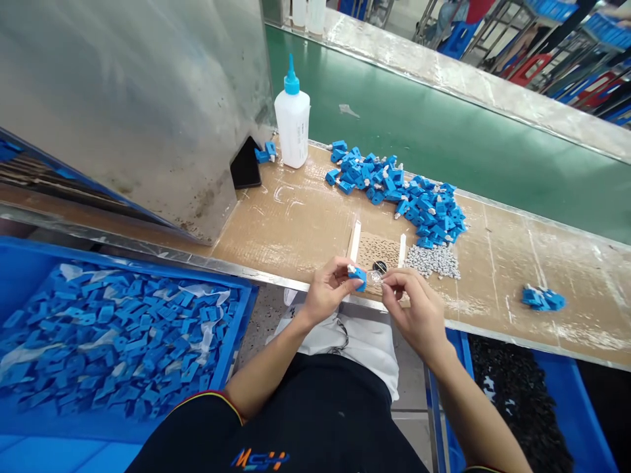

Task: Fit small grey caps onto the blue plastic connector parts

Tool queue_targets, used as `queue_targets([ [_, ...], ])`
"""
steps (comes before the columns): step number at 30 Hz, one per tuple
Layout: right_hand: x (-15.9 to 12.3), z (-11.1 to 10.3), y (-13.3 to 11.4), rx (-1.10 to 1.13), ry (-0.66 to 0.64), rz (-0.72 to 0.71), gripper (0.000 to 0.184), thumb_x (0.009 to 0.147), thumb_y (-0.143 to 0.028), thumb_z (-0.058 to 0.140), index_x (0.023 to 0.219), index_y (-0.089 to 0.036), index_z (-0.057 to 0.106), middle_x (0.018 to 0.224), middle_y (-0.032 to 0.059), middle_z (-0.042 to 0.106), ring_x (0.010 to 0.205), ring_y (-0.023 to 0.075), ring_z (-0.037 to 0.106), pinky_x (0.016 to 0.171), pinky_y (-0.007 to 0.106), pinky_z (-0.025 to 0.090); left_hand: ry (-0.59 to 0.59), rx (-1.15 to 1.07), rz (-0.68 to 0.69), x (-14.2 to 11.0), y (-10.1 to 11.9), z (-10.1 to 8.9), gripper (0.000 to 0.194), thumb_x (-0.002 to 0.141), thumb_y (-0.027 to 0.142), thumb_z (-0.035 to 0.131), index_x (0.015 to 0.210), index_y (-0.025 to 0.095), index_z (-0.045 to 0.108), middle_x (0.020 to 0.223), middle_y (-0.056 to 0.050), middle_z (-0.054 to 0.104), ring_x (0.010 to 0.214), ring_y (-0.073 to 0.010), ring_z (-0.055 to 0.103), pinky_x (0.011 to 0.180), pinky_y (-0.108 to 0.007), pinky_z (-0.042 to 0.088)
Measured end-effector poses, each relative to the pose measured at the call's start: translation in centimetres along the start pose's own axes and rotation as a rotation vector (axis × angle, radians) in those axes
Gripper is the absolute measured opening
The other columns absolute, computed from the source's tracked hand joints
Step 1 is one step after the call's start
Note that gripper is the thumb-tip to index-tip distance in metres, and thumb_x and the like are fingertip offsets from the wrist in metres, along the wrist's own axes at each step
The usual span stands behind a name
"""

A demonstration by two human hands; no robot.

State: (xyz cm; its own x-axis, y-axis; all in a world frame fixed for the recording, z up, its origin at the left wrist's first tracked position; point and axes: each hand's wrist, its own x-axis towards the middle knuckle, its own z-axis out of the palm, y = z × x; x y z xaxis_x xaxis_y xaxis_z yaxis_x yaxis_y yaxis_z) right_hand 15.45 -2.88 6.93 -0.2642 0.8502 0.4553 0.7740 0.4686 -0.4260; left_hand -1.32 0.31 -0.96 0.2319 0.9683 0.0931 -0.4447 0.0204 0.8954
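My left hand (pixel 325 292) is closed on a small blue plastic part (pixel 358 278) with a white piece at its upper end. Just to its right, my right hand (pixel 414 302) pinches with thumb and forefinger. A thin light line shows by its fingertips, too fine to name. Between the hands, on the bench edge, sit a small round black dish (pixel 379 267) and a clear round one (pixel 375 276). Behind them lies a brown board (pixel 378 249) with many small dark marks, between two white strips. A pile of small grey pieces (pixel 434 261) lies right of it.
A large heap of blue parts (pixel 394 187) lies along the bench beside the green belt (pixel 419 112). A white bottle (pixel 294 128) with a blue nozzle stands near a metal panel (pixel 148 98). Bins of blue parts (pixel 113 335) and black parts (pixel 517 401) flank me.
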Motion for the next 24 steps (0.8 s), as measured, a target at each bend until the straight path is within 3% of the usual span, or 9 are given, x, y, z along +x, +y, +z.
queue_targets([
  [4, -0.3, 1.1, -1.7, 0.161, 0.115, 0.098, 0.009, 0.095, -0.016, 0.056, 0.090, -0.023, 0.057, 0.090, 0.0033, 0.069, 0.076, 0.0143, 0.064, 0.063, 0.027, 0.051, -0.001, 0.009, 0.068, -1.0, 0.4, 1.6, 0.028, 0.081, 0.037, 0.081, 0.096, 0.019, 0.066, 0.089, -0.003, 0.073, 0.081, -0.0132, 0.070, 0.075, -0.023, 0.058],
  [9, -0.6, 1.4, -1.6, 0.250, 0.173, 0.168, 0.008, 0.095, -0.018, 0.056, 0.088, -0.023, 0.058, 0.088, 0.0036, 0.070, 0.078, 0.0156, 0.066, 0.063, 0.028, 0.052, 0.017, 0.050, 0.113, -1.1, 0.7, 2.5, 0.024, 0.082, 0.036, 0.081, 0.094, 0.019, 0.068, 0.084, 0.000, 0.071, 0.076, -0.0116, 0.069, 0.072, -0.021, 0.057],
  [24, -1.2, 0.7, -1.0, 0.258, 0.087, 0.155, 0.012, 0.095, -0.015, 0.055, 0.088, -0.023, 0.059, 0.087, 0.0035, 0.069, 0.079, 0.0160, 0.066, 0.066, 0.027, 0.053, -0.026, 0.286, 0.175, -1.0, 0.6, 1.8, 0.025, 0.084, 0.039, 0.078, 0.095, 0.018, 0.074, 0.084, -0.005, 0.074, 0.074, -0.0148, 0.070, 0.069, -0.024, 0.058],
])
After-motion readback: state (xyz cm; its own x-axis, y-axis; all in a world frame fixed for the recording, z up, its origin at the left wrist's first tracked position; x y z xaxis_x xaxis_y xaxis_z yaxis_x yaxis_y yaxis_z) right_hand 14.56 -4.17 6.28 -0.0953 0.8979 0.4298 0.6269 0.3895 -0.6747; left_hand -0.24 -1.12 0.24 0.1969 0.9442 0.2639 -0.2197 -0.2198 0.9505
